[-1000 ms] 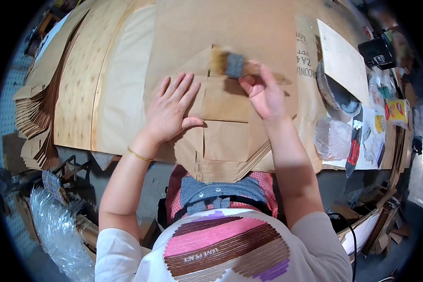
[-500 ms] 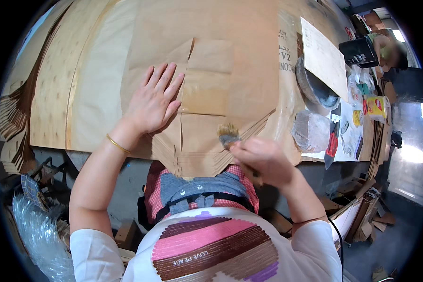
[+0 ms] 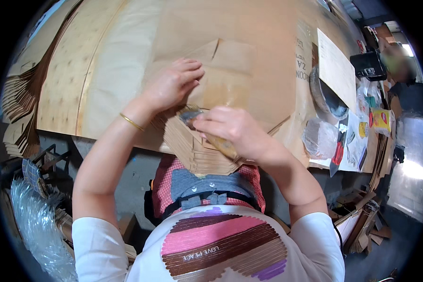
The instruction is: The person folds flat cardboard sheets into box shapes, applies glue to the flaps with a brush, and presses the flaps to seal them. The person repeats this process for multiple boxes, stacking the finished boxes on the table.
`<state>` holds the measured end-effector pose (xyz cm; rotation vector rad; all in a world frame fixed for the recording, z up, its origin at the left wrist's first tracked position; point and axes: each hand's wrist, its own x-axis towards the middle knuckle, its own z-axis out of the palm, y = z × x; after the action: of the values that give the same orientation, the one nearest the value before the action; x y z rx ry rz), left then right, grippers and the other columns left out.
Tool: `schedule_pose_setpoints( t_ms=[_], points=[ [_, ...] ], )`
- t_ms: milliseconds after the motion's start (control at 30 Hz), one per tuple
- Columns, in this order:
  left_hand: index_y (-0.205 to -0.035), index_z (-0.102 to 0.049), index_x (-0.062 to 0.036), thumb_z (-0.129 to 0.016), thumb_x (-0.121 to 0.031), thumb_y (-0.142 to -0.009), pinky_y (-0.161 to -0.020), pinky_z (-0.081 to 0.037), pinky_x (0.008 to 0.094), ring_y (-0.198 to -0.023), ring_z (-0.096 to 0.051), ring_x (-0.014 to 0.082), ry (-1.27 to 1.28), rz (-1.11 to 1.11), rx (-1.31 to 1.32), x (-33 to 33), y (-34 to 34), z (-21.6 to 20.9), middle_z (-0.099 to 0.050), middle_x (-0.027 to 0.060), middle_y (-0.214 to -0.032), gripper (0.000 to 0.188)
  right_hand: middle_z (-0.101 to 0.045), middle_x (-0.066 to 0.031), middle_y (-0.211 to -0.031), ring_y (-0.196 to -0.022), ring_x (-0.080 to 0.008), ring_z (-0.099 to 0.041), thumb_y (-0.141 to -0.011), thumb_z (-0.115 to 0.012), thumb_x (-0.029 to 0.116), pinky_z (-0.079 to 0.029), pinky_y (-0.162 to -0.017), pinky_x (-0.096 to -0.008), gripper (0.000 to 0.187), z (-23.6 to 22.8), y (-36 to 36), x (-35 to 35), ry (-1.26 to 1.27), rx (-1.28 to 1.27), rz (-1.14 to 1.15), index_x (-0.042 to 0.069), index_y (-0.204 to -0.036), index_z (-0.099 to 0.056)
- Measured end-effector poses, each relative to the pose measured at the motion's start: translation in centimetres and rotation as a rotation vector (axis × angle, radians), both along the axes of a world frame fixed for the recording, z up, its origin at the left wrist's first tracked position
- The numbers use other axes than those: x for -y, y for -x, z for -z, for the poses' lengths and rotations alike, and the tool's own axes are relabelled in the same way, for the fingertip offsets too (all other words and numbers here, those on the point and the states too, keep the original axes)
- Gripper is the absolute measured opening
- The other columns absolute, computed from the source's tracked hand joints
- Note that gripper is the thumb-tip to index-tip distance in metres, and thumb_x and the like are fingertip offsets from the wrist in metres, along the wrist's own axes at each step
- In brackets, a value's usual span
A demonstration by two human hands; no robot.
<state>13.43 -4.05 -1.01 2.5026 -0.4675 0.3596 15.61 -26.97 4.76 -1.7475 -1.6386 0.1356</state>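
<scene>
A stack of brown paper bags (image 3: 199, 157) lies before me, its stepped, fanned ends overhanging the near table edge. My right hand (image 3: 230, 128) grips a brush with a wooden handle (image 3: 221, 146); its bristle end (image 3: 188, 114) meets the paper at the stack's left side. Just above and left of the brush, my left hand (image 3: 174, 84) is closed over the paper, fingers curled together; whatever lies beneath them is hidden. Between and beyond my hands, a damp-looking yellowish patch (image 3: 223, 95) marks the top bag. Farther up, a cut flap (image 3: 216, 48) shows a dark slit.
To the right stand a bowl (image 3: 315, 96) partly under a white board (image 3: 336, 70), a plastic-wrapped bundle (image 3: 319, 137), a red-handled knife (image 3: 337, 154) and a yellow packet (image 3: 381, 121). More stacked brown paper (image 3: 21, 103) fans out at far left. A person (image 3: 399, 63) is at upper right.
My right hand has carried the brush leftward to the stack's left edge. My left hand, flat and spread before, is curled now. The stack's near ends look more fanned.
</scene>
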Motion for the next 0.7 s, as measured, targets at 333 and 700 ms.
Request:
schedule_pose_setpoints(
  t_ms=[333, 700],
  points=[
    [-0.110, -0.064, 0.0008, -0.065, -0.008, -0.086, -0.090, -0.049, 0.0404, -0.111, -0.055, 0.0356, -0.032, -0.046, 0.111, 1.1, 0.1, 1.0, -0.059, 0.0173, -0.116, 0.025, -0.058, -0.0111, -0.081, -0.075, -0.0309, -0.060, -0.070, -0.068, 0.006, -0.049, -0.063, -0.0400, 0.027, -0.5, 3.5, 6.6, 0.291, -0.265, -0.061, 0.003, -0.095, -0.062],
    [-0.112, -0.065, -0.0026, -0.064, -0.008, -0.087, -0.087, -0.049, 0.0389, -0.109, -0.056, 0.0340, -0.063, -0.093, 0.094, 1.4, 0.7, 0.7, -0.057, 0.0160, -0.117, 0.026, -0.060, -0.0094, -0.091, -0.077, -0.0296, -0.061, -0.083, -0.063, 0.011, -0.051, -0.065, -0.0377, 0.018, 0.0, 5.3, 11.0, 0.248, -0.053, 0.256, 0.003, -0.099, -0.058]
  ],
)
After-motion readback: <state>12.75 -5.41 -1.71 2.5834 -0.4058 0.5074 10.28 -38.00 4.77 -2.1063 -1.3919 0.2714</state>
